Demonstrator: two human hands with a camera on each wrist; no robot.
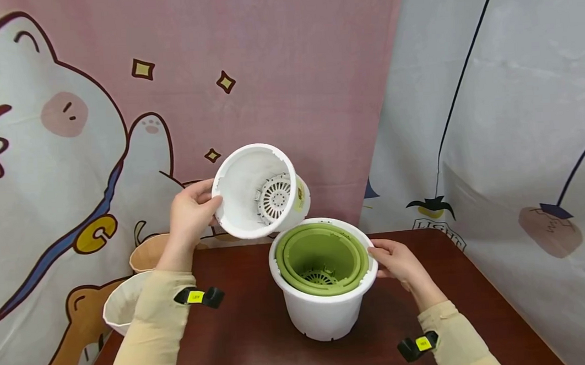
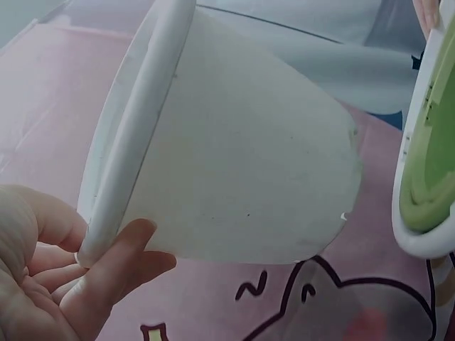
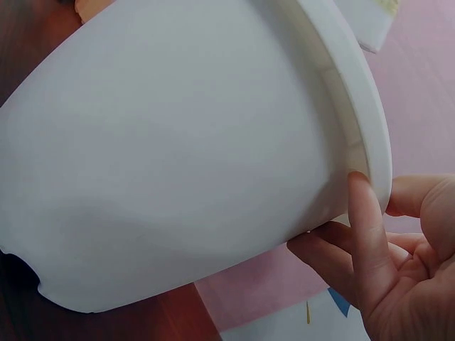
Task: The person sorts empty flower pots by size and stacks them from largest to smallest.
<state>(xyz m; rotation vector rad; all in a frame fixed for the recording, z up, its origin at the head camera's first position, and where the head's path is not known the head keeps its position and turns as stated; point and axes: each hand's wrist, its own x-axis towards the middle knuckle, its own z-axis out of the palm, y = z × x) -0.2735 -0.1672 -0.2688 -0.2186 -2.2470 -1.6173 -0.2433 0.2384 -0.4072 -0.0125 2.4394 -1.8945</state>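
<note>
My left hand (image 1: 191,209) grips the rim of a smaller white plastic flowerpot (image 1: 238,191), thumb on one side and fingers on the other. That pot is tilted, its mouth toward me, showing a slotted bottom; a yellow label marks its side. It hangs in the air above and left of a larger white flowerpot (image 1: 324,318). Green flowerpots (image 1: 286,260) sit nested inside the larger one, upright on the table. My right hand (image 1: 396,261) pinches the larger pot's rim at its right side, also seen as the right hand (image 3: 391,249) in the right wrist view.
The dark red-brown table (image 1: 230,329) stands against a patterned cloth backdrop (image 1: 291,67). At its left edge, partly behind my left arm, are an orange-tan pot (image 1: 147,253) and a cream faceted pot (image 1: 122,301).
</note>
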